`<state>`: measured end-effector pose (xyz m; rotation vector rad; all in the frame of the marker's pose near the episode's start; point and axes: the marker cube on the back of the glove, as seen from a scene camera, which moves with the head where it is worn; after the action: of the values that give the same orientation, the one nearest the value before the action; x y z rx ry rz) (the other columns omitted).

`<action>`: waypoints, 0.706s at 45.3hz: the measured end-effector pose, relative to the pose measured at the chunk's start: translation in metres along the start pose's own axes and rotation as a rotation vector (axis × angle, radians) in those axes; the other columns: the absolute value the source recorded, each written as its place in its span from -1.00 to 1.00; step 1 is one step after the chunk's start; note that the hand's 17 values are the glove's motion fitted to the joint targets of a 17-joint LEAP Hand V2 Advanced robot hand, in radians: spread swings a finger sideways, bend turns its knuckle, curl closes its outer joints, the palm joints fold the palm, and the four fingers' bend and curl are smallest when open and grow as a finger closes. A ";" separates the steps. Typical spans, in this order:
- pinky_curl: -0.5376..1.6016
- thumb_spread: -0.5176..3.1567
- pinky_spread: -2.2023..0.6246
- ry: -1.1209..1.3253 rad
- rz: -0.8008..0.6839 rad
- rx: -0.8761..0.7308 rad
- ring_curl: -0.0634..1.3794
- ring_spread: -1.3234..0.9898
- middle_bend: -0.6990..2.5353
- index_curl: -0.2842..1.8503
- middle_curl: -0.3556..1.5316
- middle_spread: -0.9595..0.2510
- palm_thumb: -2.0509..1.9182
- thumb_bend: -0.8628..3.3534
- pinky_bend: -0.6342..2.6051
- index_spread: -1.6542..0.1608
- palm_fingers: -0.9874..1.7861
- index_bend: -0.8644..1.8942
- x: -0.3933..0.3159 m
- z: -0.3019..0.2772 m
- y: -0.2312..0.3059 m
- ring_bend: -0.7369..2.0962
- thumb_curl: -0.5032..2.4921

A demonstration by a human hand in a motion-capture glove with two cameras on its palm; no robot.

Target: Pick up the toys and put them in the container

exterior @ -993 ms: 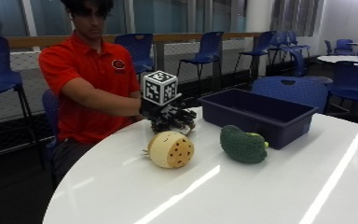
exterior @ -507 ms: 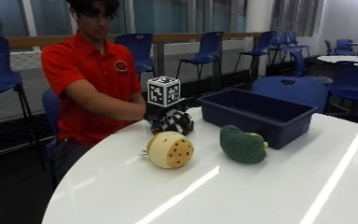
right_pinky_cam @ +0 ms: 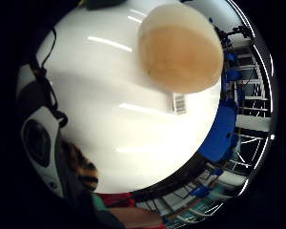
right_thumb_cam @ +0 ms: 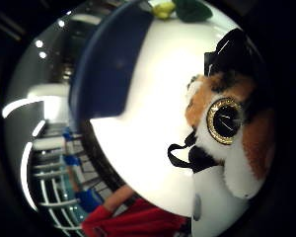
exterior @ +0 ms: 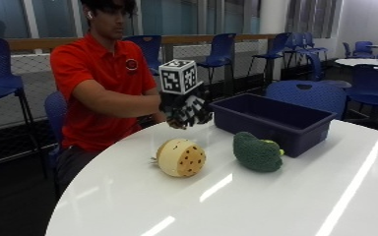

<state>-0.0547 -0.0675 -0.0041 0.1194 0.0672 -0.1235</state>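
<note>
- Gloved right hand (exterior: 188, 112) has risen since a sec ago — now lifted above the table (exterior: 346, 206), fingers curled round a small plush cat (right_thumb_cam: 227, 123), beside the blue bin's (exterior: 271, 120) near end.
- Cat's face looks out from the palm; its long axis can't be told.
- Round tan toy (exterior: 180, 157) and green toy (exterior: 257, 152) lie in front of bin, apart, unmoved.
- Open tabletop in front of both toys.

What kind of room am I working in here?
Probably a classroom, cafeteria or campus common room. Rows of matching blue chairs stand along a windowed wall, another white table sits behind, and the work happens on a round white table holding a blue container and soft toys.
</note>
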 end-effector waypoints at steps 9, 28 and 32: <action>-0.09 -0.37 0.23 -0.026 -0.083 0.055 -0.26 -0.27 -0.14 -0.45 -0.15 -0.08 0.36 -0.52 0.02 0.39 0.52 -0.17 -0.053 -0.071 -0.053 0.28 -0.21; -0.06 -0.44 0.23 -0.015 -0.213 0.094 -0.21 -0.27 -0.15 -0.36 -0.07 -0.09 0.36 -0.54 0.03 0.38 0.48 -0.17 -0.205 -0.103 -0.175 0.27 -0.12; -0.06 -0.44 0.23 0.163 -0.341 0.113 -0.21 -0.28 -0.16 -0.35 -0.06 -0.10 0.37 -0.54 0.04 0.37 0.46 -0.18 -0.202 -0.084 -0.182 0.26 -0.10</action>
<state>-0.2823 -0.2122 -0.0929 0.2307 0.2440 -0.4582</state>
